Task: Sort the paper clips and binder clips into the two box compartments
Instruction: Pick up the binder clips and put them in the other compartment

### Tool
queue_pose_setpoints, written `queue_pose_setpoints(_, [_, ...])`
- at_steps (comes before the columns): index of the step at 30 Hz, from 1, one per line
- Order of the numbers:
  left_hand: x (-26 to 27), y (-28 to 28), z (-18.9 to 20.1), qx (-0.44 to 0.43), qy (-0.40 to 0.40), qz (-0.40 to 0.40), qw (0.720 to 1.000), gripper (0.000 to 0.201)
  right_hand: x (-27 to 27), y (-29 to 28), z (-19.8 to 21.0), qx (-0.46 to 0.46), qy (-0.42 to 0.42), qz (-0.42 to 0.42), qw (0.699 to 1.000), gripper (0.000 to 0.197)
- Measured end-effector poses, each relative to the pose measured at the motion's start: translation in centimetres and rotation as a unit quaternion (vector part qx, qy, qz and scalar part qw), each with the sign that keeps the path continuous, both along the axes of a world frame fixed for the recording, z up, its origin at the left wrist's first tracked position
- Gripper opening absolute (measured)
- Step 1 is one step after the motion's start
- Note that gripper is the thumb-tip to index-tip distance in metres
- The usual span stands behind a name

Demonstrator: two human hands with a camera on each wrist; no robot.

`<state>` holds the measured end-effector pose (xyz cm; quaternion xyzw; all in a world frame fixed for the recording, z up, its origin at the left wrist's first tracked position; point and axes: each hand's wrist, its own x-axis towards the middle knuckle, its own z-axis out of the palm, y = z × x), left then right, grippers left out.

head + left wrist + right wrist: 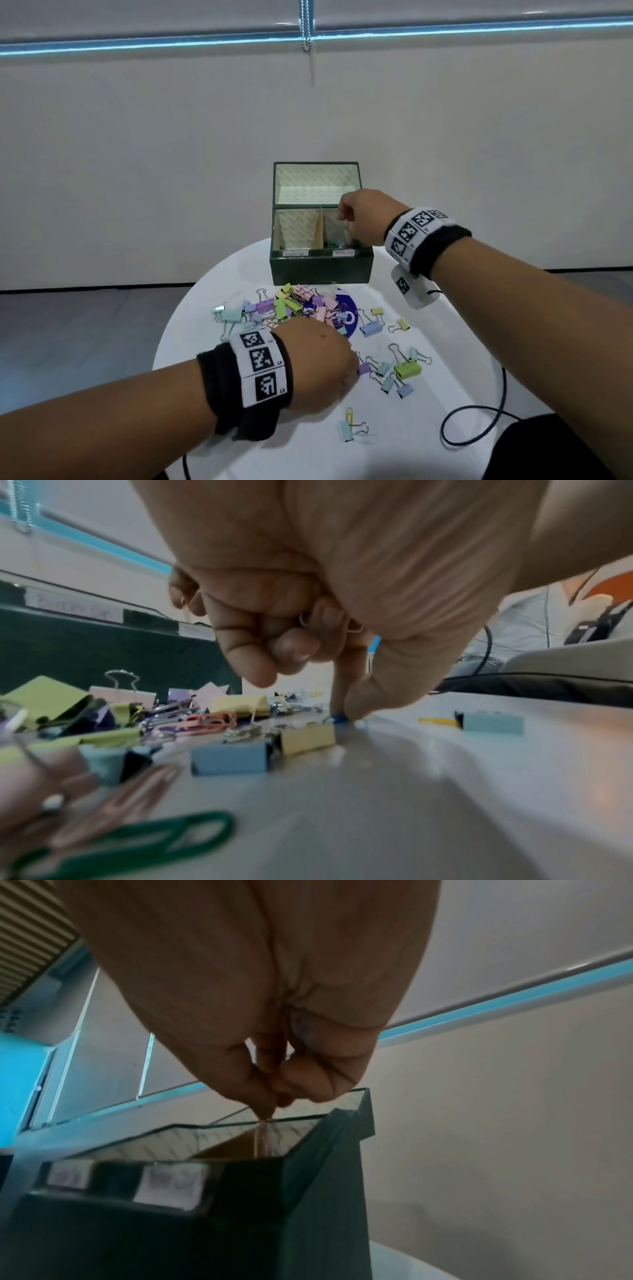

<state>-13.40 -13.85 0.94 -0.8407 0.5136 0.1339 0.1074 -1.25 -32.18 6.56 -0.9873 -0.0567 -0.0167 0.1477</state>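
The dark green box (322, 270) stands open at the back of the white round table (428, 455), with a left compartment (294, 229) and a right compartment (334, 233). My right hand (346, 219) hovers over the right compartment; its fingertips (267, 1110) pinch together above a thin, blurred pale paper clip (263, 1137). My left hand (354, 359) rests on the table among the clips. Its thumb and forefinger pinch a blue paper clip (339, 718), and wire loops (303, 619) show inside its curled fingers. A pile of pastel binder clips (294, 305) lies before the box.
More binder clips (400, 370) lie right of my left hand. A yellow paper clip (349, 414) and a mint binder clip (346, 431) sit nearer me. A green paper clip (137, 840) lies close to my left wrist. A black cable (479, 411) loops at the table's right edge.
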Motion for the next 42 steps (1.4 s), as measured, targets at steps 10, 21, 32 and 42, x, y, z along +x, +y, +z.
queue_pose_setpoints(10, [10.8,-1.6,5.3,-0.224,0.032,0.284,0.932,0.019,-1.9,-2.7,-2.6,0.063,-0.078,-0.024,0.995,0.027])
queue_pose_setpoints(21, [13.8,-4.3,5.9,-0.321,0.167,0.356,0.861,0.035,-3.3,-2.9,-5.2,0.105,-0.051,-0.046,0.992,0.038])
queue_pose_setpoints(32, [8.9,11.5,2.6,-0.148,-0.052,0.287,0.945,0.021,-3.2,-3.5,-4.1,0.032,-0.045,-0.027,0.998,0.035])
queue_pose_setpoints(42, [7.5,11.5,-0.9,-0.102,0.008,0.241,0.965,0.032,-7.9,5.6,-3.7,-0.042,0.06,0.196,0.978,0.024])
